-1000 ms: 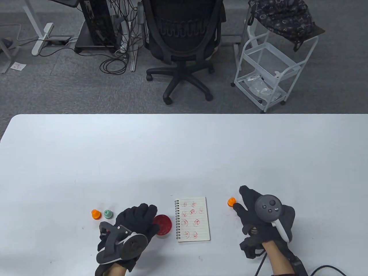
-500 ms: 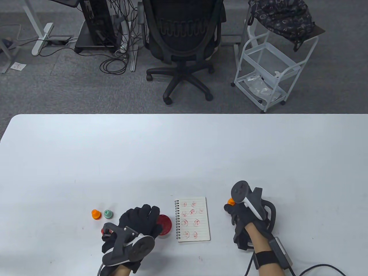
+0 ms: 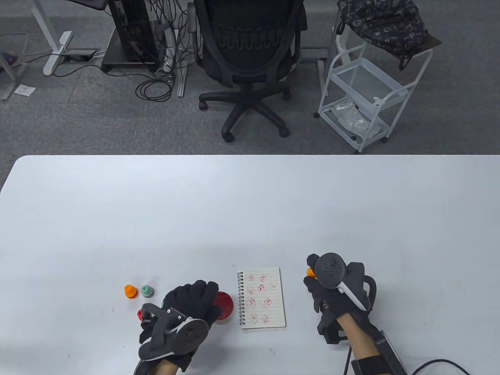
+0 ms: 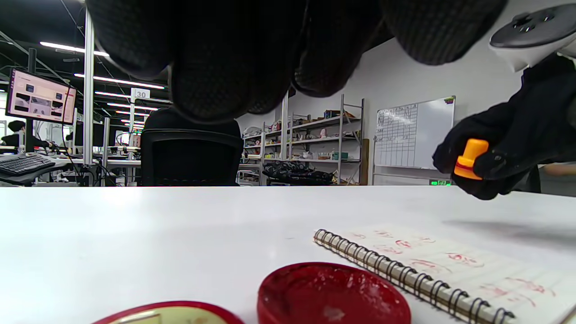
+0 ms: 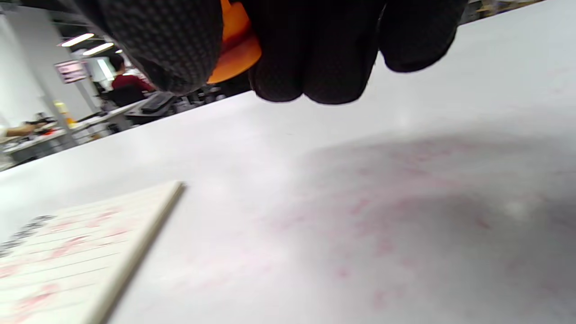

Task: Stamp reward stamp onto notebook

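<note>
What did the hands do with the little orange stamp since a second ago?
The right hand reached the orange stamp beside the notebook, closed its fingers around it and lifted it off the table. The left hand slid slightly toward the person, still over the red ink pad. The notebook and the two small stamps on the left, orange and green, stayed put.

Black knit sensor gloves on left hand (image 3: 191,302) and right hand (image 3: 332,300), weave visible close up. Dark grey trackers strapped on the backs, round button face and white handle on the right one. Bare skin at both forearms; black wrist strap, grey box, black cable toward 5 o'clock.
</note>
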The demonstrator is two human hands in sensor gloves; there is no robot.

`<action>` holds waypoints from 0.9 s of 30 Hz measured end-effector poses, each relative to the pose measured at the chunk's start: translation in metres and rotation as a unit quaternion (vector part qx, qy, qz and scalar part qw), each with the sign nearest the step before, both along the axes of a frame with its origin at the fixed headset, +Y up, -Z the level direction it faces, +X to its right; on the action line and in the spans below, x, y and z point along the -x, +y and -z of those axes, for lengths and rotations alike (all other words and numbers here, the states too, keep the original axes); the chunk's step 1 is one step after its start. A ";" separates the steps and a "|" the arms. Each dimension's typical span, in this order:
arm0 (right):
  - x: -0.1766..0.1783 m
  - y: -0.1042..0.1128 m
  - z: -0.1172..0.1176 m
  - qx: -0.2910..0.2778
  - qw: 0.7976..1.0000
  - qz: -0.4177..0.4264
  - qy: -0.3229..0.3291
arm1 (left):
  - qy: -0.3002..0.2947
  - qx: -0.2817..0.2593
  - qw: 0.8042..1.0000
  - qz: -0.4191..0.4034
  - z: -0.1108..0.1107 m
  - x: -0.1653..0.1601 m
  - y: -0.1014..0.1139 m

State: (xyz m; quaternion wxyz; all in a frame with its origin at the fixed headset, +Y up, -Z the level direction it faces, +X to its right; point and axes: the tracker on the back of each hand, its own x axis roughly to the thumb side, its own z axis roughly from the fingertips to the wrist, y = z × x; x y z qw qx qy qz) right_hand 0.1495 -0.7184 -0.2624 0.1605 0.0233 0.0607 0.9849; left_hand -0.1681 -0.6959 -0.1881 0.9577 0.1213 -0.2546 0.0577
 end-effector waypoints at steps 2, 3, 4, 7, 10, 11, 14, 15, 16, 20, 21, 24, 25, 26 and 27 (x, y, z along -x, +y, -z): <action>0.010 0.007 -0.010 -0.021 0.999 0.008 0.035 | -0.008 -0.002 1.000 -0.008 0.000 -0.002 0.000; 0.015 0.009 -0.016 -0.038 0.998 0.017 0.051 | -0.011 -0.004 1.000 -0.012 -0.001 -0.004 0.000; 0.018 0.009 -0.020 -0.053 0.997 0.024 0.058 | -0.015 -0.008 1.000 -0.016 -0.002 -0.005 0.000; 0.033 0.003 -0.033 -0.080 0.990 0.043 0.109 | -0.033 -0.013 0.998 -0.046 -0.004 -0.011 -0.001; 0.048 0.004 -0.044 -0.107 0.983 0.010 0.152 | -0.050 -0.016 0.994 -0.094 -0.007 -0.019 -0.001; 0.053 0.006 -0.048 -0.125 0.979 -0.002 0.161 | -0.058 -0.012 0.992 -0.110 -0.008 -0.023 -0.002; 0.065 0.013 -0.061 -0.165 0.968 -0.022 0.186 | -0.080 -0.021 0.985 -0.153 -0.011 -0.035 -0.004; 0.066 0.014 -0.063 -0.169 0.967 -0.023 0.189 | -0.084 -0.028 0.983 -0.163 -0.011 -0.037 -0.004; 0.070 0.016 -0.068 -0.177 0.964 -0.023 0.197 | -0.088 -0.023 0.981 -0.174 -0.012 -0.042 -0.005; 0.074 0.018 -0.076 -0.195 0.959 -0.021 0.202 | -0.088 0.003 0.978 -0.191 -0.012 -0.054 -0.010; 0.074 0.019 -0.077 -0.199 0.959 -0.022 0.201 | -0.087 0.010 0.978 -0.189 -0.011 -0.056 -0.012; 0.074 0.019 -0.078 -0.205 0.957 -0.025 0.202 | -0.086 0.027 0.978 -0.190 -0.009 -0.060 -0.015; 0.075 0.019 -0.079 -0.211 0.955 -0.039 0.203 | -0.081 0.040 0.976 -0.200 -0.007 -0.061 -0.016; 0.077 0.020 -0.082 -0.222 0.951 -0.053 0.210 | -0.078 0.078 0.974 -0.199 -0.003 -0.061 -0.018; 0.079 0.020 -0.084 -0.230 0.948 -0.064 0.212 | -0.079 0.101 0.972 -0.198 -0.003 -0.062 -0.020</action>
